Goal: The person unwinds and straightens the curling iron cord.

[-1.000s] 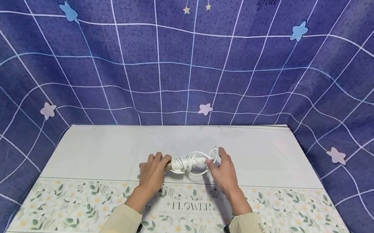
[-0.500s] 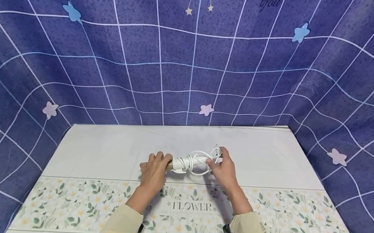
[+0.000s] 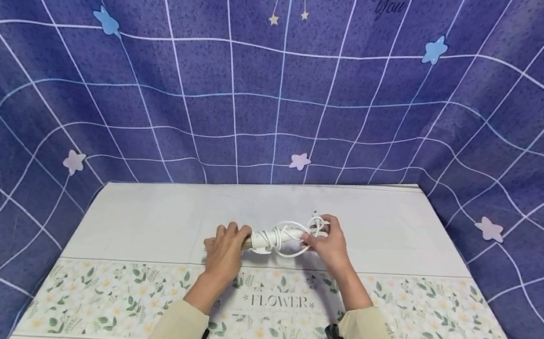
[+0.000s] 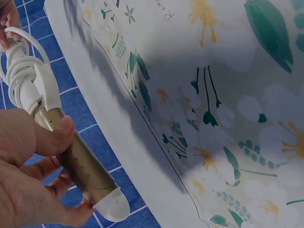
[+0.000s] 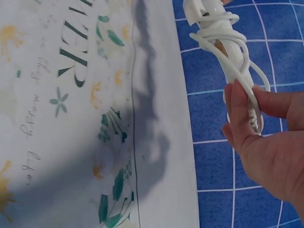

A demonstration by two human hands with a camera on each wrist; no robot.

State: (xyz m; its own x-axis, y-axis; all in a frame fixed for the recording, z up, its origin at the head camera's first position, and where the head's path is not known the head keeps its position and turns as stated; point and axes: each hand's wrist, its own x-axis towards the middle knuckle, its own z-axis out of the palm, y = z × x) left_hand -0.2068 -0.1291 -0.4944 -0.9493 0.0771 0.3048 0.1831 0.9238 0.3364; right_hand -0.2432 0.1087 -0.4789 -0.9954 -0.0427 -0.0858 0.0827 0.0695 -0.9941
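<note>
A white-handled curling iron (image 3: 261, 240) with a gold barrel (image 4: 86, 164) is held up over the table, lying nearly sideways between both hands. My left hand (image 3: 224, 250) grips the barrel, thumb on one side and fingers on the other; the white tip (image 4: 114, 205) sticks out past them in the left wrist view. White cord (image 5: 223, 40) is wound in loose loops round the handle. At the handle's far end, my right hand (image 3: 331, 248) pinches the cord and handle end between thumb and fingers. The plug end is partly hidden by the right fingers.
Beneath the hands, the table has a white cloth (image 3: 149, 215) with a floral band (image 3: 275, 322) reading FLOWER. A blue gridded curtain (image 3: 284, 89) hangs behind and along both sides. A black wrist strap piece (image 3: 333, 334) shows beneath the right sleeve.
The right hand has shifted slightly right at the handle end, and its fingers have changed position around the cord. The left hand stays on the barrel.
</note>
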